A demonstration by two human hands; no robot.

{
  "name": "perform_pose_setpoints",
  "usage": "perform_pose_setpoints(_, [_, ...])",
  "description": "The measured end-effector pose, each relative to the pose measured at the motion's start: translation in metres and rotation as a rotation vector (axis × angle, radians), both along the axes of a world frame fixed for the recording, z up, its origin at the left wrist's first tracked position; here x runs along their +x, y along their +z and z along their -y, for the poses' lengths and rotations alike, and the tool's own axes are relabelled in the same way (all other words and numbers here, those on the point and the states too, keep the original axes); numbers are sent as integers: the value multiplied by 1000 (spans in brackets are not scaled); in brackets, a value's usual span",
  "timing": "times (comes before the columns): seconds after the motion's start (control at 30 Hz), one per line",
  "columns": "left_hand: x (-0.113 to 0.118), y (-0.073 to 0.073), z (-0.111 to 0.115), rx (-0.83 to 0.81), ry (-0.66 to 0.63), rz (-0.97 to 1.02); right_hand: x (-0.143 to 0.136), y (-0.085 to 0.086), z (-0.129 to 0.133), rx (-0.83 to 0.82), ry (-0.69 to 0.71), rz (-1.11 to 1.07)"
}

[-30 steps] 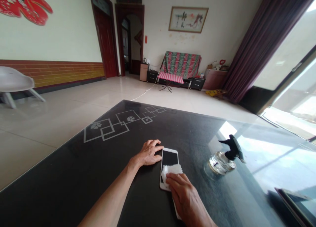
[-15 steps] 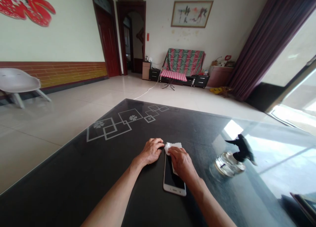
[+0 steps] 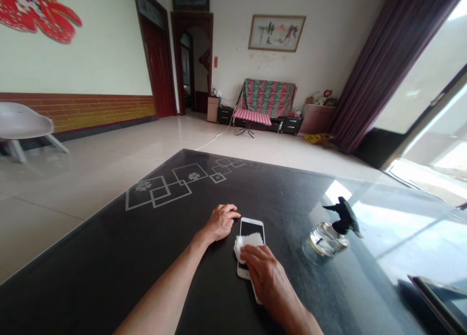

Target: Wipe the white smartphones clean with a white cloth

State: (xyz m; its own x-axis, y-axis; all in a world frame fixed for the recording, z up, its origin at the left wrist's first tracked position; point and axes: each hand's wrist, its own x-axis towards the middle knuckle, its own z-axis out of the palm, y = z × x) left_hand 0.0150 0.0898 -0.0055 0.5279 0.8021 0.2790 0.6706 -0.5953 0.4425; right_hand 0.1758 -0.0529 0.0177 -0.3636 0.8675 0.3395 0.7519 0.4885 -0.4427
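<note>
A white phone [image 3: 252, 226] with a dark screen lies on the black glossy table [image 3: 146, 257]. My right hand [image 3: 268, 276] presses a crumpled white tissue [image 3: 249, 240] onto the phone's middle and covers much of its lower half. Just left of the phone's top, my left hand [image 3: 222, 222] rests on the table with its fingers apart, holding nothing. To the right stands a clear spray bottle [image 3: 327, 240] with a black trigger head.
At the lower right edge lies a dark, flat object [image 3: 434, 296], partly cut off. Beyond the table are a white chair [image 3: 24, 123], a small table with a striped cover [image 3: 252, 116] and a purple curtain [image 3: 379, 62].
My right hand has drawn the tissue down the phone from its top end to its middle, baring the top of the screen. My left hand has hardly moved. The view has shifted slightly.
</note>
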Motion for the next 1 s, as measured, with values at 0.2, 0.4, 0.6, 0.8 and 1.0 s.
perform_pose_setpoints(0.2, [3,-4,-1,21,14,-24,9,-2,-5,-2,13,-8])
perform_pose_setpoints(0.4, [3,-8,-4,30,20,-48,19,-10,-49,139,-83,15])
perform_pose_setpoints(0.6, [3,-7,-2,43,23,-55,25,-21,-69,213,-191,36])
perform_pose_setpoints(0.8, [3,-4,-3,41,22,-60,26,-24,-76,213,-218,32])
perform_pose_setpoints(1.0, [2,-4,-3,48,25,-81,19,-20,-68,208,-199,4])
